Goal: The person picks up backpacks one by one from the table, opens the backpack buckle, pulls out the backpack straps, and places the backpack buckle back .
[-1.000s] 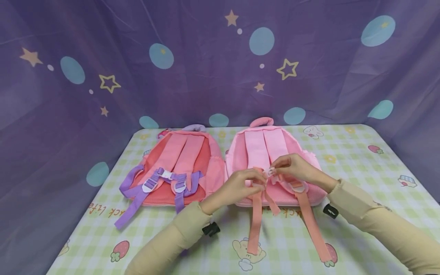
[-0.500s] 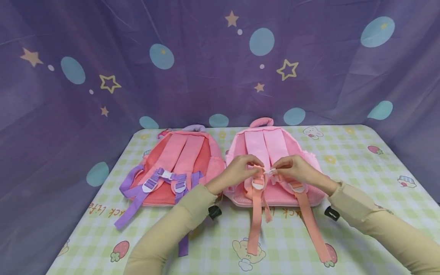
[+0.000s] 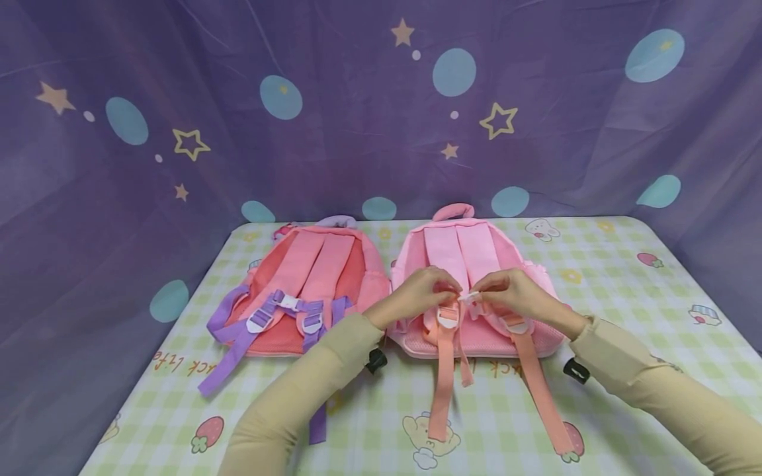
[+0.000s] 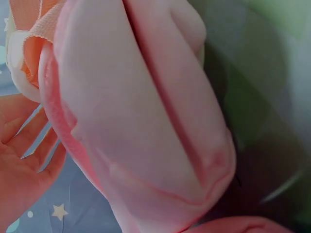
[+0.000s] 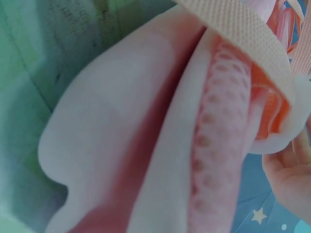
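Note:
A light pink backpack (image 3: 411,340) lies with its straps up on the right. Over its middle, my two hands meet at a small white plastic buckle (image 3: 470,297). My left hand (image 3: 419,291) pinches its left end, where an orange strap runs in; the fingertips partly cover it. From the other side my right hand (image 3: 520,294) pinches the right end. Whether the halves are fully joined is too small to tell. Orange webbing straps (image 3: 442,390) hang toward me from white adjusters (image 3: 448,316). Both wrist views mostly show the backpack's sides (image 4: 112,97), with fingers at the edge.
A coral backpack (image 3: 280,346) with purple straps (image 3: 223,370) and a white buckle (image 3: 290,303) lies directly left, beneath my left forearm's reach. The checked tablecloth (image 3: 643,317) extends right and in front. A purple curtain (image 3: 357,152) stands behind.
My left hand has risen and shifted from low on the orange strap up to the buckle, uncovering the left adjuster. The loose strap tail has swung inward. My right hand has barely moved.

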